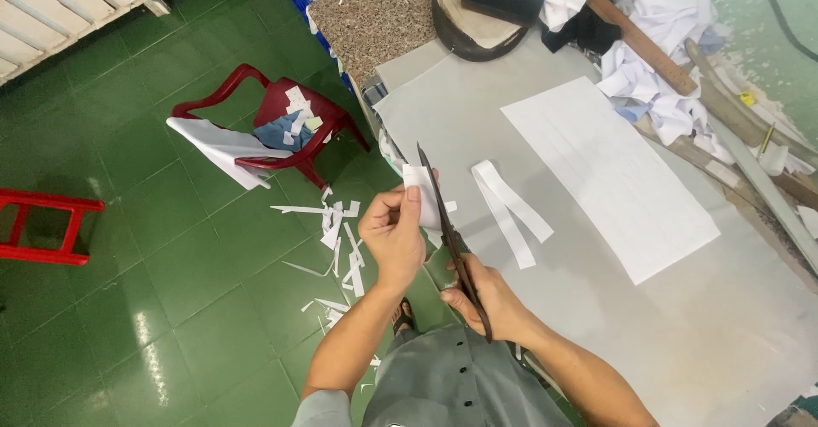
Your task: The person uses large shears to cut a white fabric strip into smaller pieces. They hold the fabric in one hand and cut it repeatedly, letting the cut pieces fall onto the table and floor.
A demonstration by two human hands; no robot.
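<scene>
Scissors [452, 239] are gripped by the right hand [486, 295], fingers closed around partly hidden handles. A white fabric piece [423, 197] is pinched by the left hand [394, 235], its lower edge concealed.

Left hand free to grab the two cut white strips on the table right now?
Probably not: the left hand is pinching a small white piece against the scissors. The strips lie uncovered just past the blades, so the path looks clear once it lets go.

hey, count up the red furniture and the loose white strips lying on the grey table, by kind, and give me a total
Red plastic chair: 1
Red stool: 1
White strips on the grey table: 2
Total: 4
</scene>
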